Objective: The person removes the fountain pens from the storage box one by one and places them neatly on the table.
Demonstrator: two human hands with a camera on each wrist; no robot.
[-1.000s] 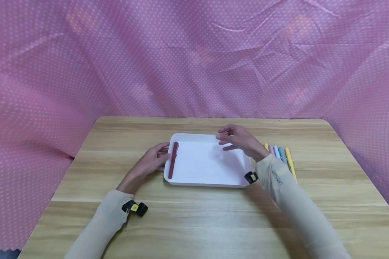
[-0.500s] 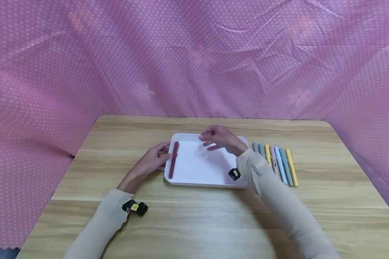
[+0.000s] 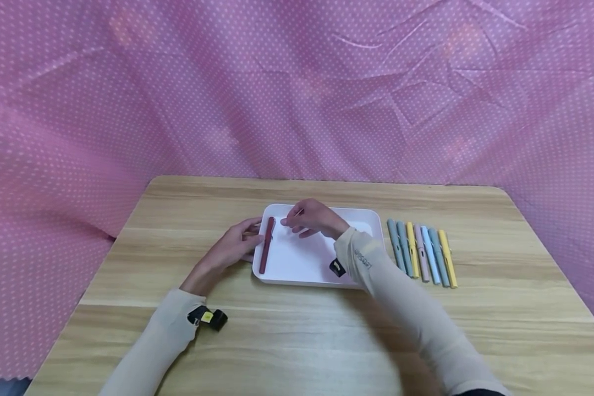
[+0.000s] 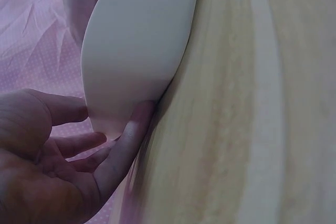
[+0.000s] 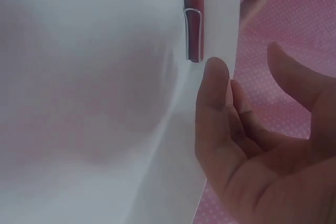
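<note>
- while the right hand [image 3: 313, 218] is hovering over the far left part of the white tray [image 3: 366, 219], its fingers [image 5: 215, 108] are lying loosely apart and holding nothing, with the fingertips just beside the clip end of the dark red pen [image 3: 266, 245].
- the left hand [image 3: 237, 242] is resting against the tray's left wall from outside, fingers [image 4: 123, 145] relaxed and slightly spread, one of them touching the tray's rounded corner.
- the dark red pen is lying inside the tray along its left wall; its long axis is running near to far, with the silver clip toward the far end. which end carries the tip cannot be told.
- judging from this, the step in hand looks like a reach for the pen's far end, with the other hand steadying the tray; a next move would be calling for a pinch across the narrow barrel close to the wall, where there is little room for fingers.
- further right, a row of pastel pens [image 3: 422, 253] is lying on the wooden table [image 3: 297, 335], parallel to one another and near to far, just beside the tray's right side.
- pink dotted cloth [image 3: 178, 88] is hanging behind the table.
</note>
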